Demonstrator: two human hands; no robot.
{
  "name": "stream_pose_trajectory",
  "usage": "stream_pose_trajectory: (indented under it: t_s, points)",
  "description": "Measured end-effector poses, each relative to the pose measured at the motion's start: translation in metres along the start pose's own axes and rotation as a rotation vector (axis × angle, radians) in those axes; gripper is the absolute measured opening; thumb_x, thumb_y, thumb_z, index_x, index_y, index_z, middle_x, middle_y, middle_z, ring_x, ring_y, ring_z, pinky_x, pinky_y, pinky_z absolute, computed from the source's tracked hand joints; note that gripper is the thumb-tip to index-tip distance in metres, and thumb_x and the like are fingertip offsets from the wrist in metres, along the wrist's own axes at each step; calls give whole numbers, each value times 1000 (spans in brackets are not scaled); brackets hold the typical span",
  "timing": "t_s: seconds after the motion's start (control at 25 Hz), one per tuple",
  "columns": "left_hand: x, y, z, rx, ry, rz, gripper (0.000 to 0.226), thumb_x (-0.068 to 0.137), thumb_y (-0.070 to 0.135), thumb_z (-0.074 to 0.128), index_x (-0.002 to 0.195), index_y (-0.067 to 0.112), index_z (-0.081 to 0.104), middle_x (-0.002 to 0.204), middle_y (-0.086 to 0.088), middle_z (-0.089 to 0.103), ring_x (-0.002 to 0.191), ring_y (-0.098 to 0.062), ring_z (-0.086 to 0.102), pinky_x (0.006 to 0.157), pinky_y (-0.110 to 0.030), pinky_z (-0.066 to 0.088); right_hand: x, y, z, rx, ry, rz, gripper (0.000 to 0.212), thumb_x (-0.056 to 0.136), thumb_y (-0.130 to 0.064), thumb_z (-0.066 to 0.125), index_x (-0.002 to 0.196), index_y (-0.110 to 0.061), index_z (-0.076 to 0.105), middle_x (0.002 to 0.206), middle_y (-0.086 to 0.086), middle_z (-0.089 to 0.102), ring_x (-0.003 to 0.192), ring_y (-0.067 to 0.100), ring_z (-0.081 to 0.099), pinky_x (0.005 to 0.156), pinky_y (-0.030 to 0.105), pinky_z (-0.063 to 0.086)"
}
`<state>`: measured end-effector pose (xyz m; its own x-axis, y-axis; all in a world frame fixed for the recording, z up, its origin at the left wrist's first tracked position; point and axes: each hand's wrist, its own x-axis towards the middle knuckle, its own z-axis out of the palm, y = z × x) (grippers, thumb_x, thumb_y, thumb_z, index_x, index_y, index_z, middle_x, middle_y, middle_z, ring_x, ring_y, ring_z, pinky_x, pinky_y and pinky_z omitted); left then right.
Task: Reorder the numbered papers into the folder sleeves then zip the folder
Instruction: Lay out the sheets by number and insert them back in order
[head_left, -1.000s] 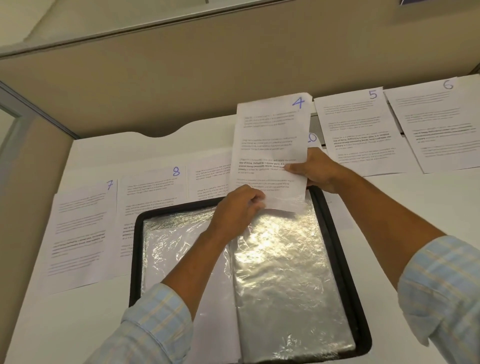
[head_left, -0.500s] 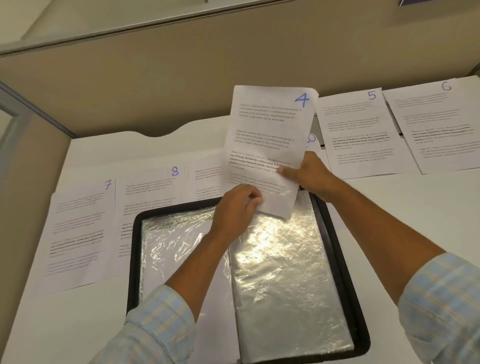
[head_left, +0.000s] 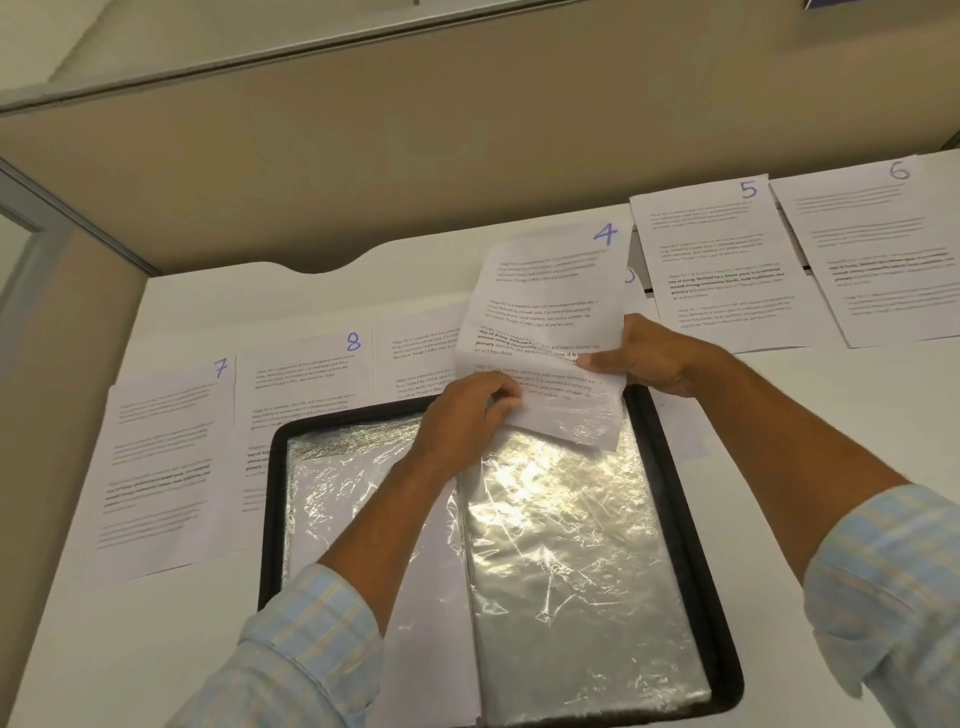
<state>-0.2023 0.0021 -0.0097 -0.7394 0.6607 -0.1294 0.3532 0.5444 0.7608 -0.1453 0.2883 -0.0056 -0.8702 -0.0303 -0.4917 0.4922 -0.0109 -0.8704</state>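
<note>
Presently the left hand (head_left: 467, 415) and right hand (head_left: 644, 358) pinch the white printed sheet numbered 4 (head_left: 540, 306), its long axis pointing into the clear plastic sleeve (head_left: 571, 545) just below them.

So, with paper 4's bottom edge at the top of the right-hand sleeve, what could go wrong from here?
Paper 4 is bowed and wrinkled between the left hand and right hand; pushing it down could crease it or jam it at the sleeve mouth.
The sleeve is thin, crinkled plastic, so the sheet might slide over it rather than inside.
</note>
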Motion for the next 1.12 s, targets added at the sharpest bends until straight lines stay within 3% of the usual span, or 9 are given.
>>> stream_pose_trajectory:
  t_s: [0.12,0.2,0.4,0.6,0.8,0.96,1.12]
  points:
    - [3,-8,-4,32,-59,20,6,98,27,70,103,27,74,101,17,69,95,-3,65,87,-38,58,1,-7,4,-256,19,-39,56,93,-13,77,146,-18,56,131,-2,70,115,18,69,87,27,61]
    - [5,-8,-4,52,-61,19,4,98,24,71,98,27,74,99,16,68,94,-5,64,88,-43,57,1,-10,8,-280,44,-68,55,94,-14,76,145,-20,56,129,-4,68,112,13,68,79,20,60]
    - [6,-3,-2,94,-39,15,9,98,22,68,94,30,70,97,18,68,95,-6,63,87,-45,56,0,-13,3,-253,138,-79,50,96,-11,73,143,-18,58,125,1,70,106,20,72,72,27,63]
    - [7,1,3,104,11,16,4,98,27,67,95,29,70,98,17,65,94,-7,62,86,-43,55,-4,-12,-1,-240,66,-56,53,93,-16,77,143,-19,60,126,0,73,110,21,73,90,42,63]
    - [6,2,4,105,22,5,4,98,26,69,97,30,70,99,16,66,93,-6,62,86,-42,56,-1,-16,19,-371,-93,-34,50,90,-15,80,138,-18,65,125,-5,73,111,11,70,85,19,59]
    - [8,12,12,116,18,53,4,100,28,67,100,29,70,100,16,66,94,-6,62,84,-41,57,-2,-20,21,-304,-71,44,44,90,-21,81,132,-21,67,121,-5,74,107,12,71,79,17,58]
    - [16,14,22,89,114,25,6,99,30,69,103,27,69,103,14,64,95,-5,61,86,-42,58,-7,-16,20,-295,76,46,37,95,-17,75,131,-19,69,124,-5,72,107,12,69,77,17,53]
